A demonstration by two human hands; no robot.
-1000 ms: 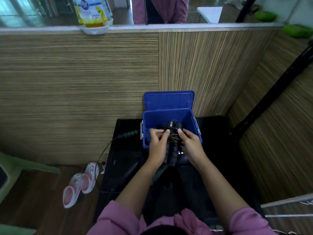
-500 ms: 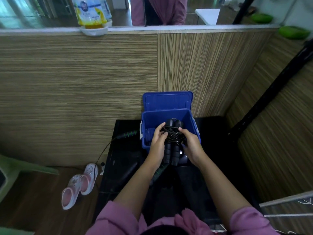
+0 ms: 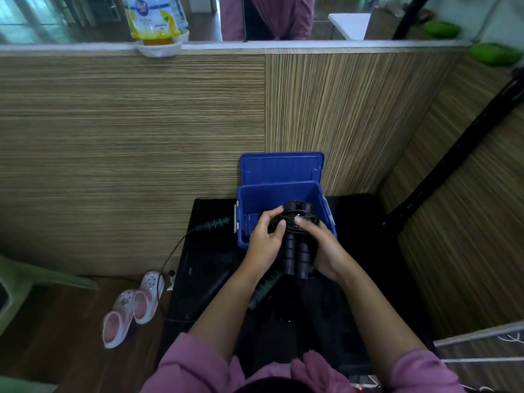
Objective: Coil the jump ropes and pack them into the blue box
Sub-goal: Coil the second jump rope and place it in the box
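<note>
Hands of a person in pink sleeves hold a coiled black jump rope point(image 3: 296, 245) above the near rim of an open blue box point(image 3: 255, 199). The left hand point(image 3: 265, 242) grips the bundle from its left side, fingers curled over the wound cord. The right hand point(image 3: 326, 248) grips it from the right, thumb pressed on the cord near the top. The rope's two thick black handles lie side by side, their long axis running from the person toward the far wall, top ends over the box opening and bottom ends pointing back at the person. The box stands at the far edge of a black table point(image 3: 354, 279), its lid point(image 3: 280, 167) upright against the striped wood wall. A second jump rope point(image 3: 215, 224) with green-ringed handles lies on the table's left part, one handle just beside the box's left wall, its cord hanging over the left edge. Pink clogs point(image 3: 133, 307) sit on the floor to the left.
</note>
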